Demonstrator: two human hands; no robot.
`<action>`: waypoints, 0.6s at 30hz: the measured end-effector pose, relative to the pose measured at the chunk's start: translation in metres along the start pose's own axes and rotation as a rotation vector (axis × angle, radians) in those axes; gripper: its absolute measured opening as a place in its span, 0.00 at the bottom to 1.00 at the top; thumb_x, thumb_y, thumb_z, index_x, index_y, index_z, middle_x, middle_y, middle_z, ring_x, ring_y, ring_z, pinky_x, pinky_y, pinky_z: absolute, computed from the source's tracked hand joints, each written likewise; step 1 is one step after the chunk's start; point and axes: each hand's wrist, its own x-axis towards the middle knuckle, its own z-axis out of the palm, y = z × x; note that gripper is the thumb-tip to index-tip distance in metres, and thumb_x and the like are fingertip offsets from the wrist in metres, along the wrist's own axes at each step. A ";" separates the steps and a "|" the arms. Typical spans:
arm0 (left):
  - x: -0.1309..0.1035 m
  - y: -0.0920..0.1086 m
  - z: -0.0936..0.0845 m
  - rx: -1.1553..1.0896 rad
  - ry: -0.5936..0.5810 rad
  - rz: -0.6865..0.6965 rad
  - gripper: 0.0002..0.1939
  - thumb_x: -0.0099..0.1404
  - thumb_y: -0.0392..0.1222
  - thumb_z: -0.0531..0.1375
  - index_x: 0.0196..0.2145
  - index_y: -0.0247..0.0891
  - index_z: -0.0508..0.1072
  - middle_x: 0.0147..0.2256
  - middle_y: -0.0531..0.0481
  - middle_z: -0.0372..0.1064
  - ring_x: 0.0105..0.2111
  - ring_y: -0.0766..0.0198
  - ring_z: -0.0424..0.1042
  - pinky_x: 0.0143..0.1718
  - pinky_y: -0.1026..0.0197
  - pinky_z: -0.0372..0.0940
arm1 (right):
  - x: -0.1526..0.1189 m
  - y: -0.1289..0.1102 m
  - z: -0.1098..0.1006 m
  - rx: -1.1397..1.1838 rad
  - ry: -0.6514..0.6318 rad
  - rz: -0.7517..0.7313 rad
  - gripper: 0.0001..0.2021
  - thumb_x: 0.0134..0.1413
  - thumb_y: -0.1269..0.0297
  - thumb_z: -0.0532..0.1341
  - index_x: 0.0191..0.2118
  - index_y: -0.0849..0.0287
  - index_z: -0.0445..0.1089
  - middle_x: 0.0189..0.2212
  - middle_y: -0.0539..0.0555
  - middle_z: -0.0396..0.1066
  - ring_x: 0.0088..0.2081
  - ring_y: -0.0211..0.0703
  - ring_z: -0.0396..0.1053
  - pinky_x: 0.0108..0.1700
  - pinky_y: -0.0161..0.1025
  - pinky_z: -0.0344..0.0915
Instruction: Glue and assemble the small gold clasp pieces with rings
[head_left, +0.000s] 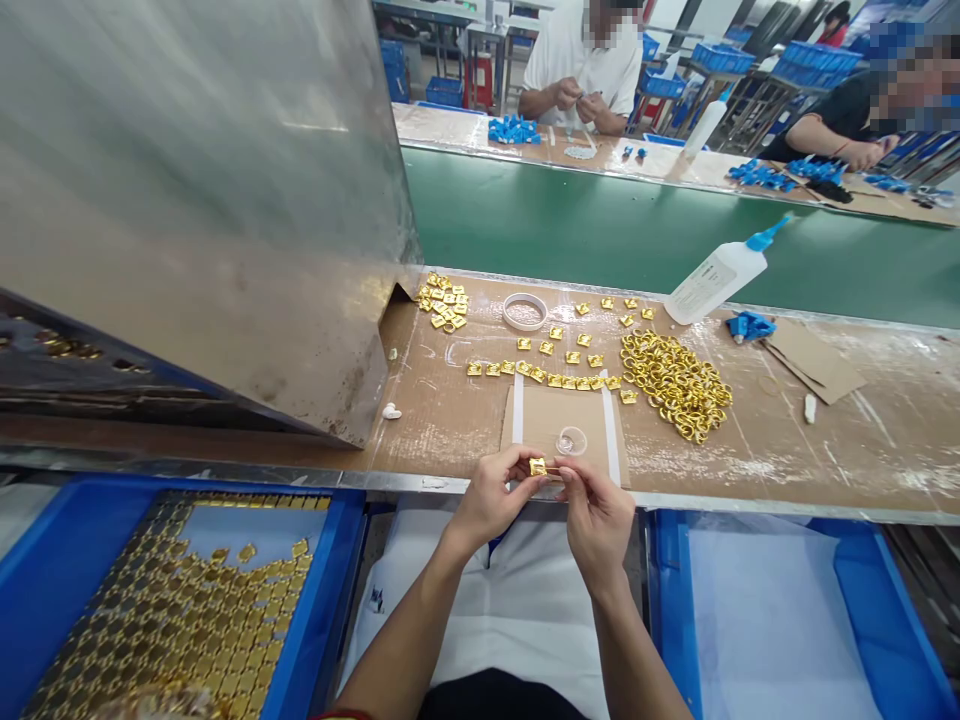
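Observation:
My left hand (pixel 495 492) pinches a small square gold-coloured metal piece (pixel 538 467) between thumb and fingers. From the right, my right hand (pixel 598 510) grips a thin stick (pixel 553 470), its end at the gold piece; whether they touch I cannot tell. Just beyond my fingers, a small clear round dish (pixel 571 441) rests on a cardboard sheet (pixel 555 408) with white tape strips. Past the sheet lies a row of similar gold pieces (pixel 555 380), with several more scattered behind. A heap of gold rings (pixel 675 385) sits to the right.
A white bottle with a blue nozzle (pixel 716 283) leans beyond the rings. A roll of tape (pixel 525 311) lies farther back. At left stands a large metal housing (pixel 300 200). Blue trays (pixel 337 580) flank my lap. Across the green belt (pixel 540 205), two people work.

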 end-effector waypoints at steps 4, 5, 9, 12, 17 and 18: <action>0.000 0.000 0.000 -0.004 -0.008 -0.004 0.13 0.66 0.45 0.63 0.43 0.33 0.75 0.35 0.45 0.76 0.33 0.63 0.75 0.36 0.63 0.71 | -0.001 0.001 0.000 0.022 0.002 -0.001 0.10 0.69 0.62 0.62 0.38 0.57 0.80 0.32 0.53 0.81 0.23 0.40 0.76 0.25 0.31 0.74; 0.000 0.000 0.000 -0.003 -0.007 -0.003 0.13 0.65 0.45 0.63 0.43 0.33 0.75 0.35 0.45 0.76 0.33 0.63 0.75 0.36 0.64 0.71 | -0.001 0.001 0.000 0.029 0.003 -0.001 0.10 0.69 0.63 0.62 0.38 0.57 0.80 0.32 0.53 0.81 0.23 0.39 0.76 0.25 0.31 0.74; 0.000 0.001 0.000 0.003 -0.005 0.008 0.12 0.65 0.44 0.62 0.42 0.33 0.75 0.35 0.45 0.76 0.32 0.64 0.75 0.35 0.64 0.70 | -0.002 0.002 0.001 0.038 0.008 -0.008 0.09 0.68 0.66 0.62 0.39 0.56 0.80 0.33 0.53 0.81 0.24 0.40 0.76 0.26 0.30 0.75; 0.000 0.000 0.000 0.005 -0.007 0.007 0.12 0.66 0.44 0.62 0.43 0.33 0.75 0.36 0.45 0.76 0.32 0.63 0.75 0.35 0.64 0.70 | -0.002 0.003 0.001 0.040 0.002 -0.015 0.08 0.68 0.68 0.61 0.39 0.55 0.80 0.34 0.52 0.81 0.26 0.39 0.77 0.27 0.29 0.75; -0.001 -0.001 0.001 0.005 0.001 -0.002 0.14 0.66 0.46 0.63 0.43 0.33 0.75 0.35 0.45 0.76 0.32 0.63 0.75 0.35 0.63 0.70 | -0.003 0.006 -0.001 0.035 -0.009 -0.009 0.08 0.68 0.68 0.61 0.40 0.55 0.80 0.34 0.52 0.81 0.25 0.38 0.77 0.27 0.29 0.74; -0.001 -0.001 0.001 0.005 -0.003 -0.001 0.14 0.66 0.46 0.63 0.43 0.33 0.75 0.34 0.45 0.76 0.32 0.63 0.75 0.35 0.63 0.70 | -0.003 0.006 -0.001 0.034 -0.008 -0.007 0.08 0.68 0.67 0.61 0.40 0.55 0.80 0.34 0.52 0.81 0.26 0.39 0.77 0.27 0.29 0.74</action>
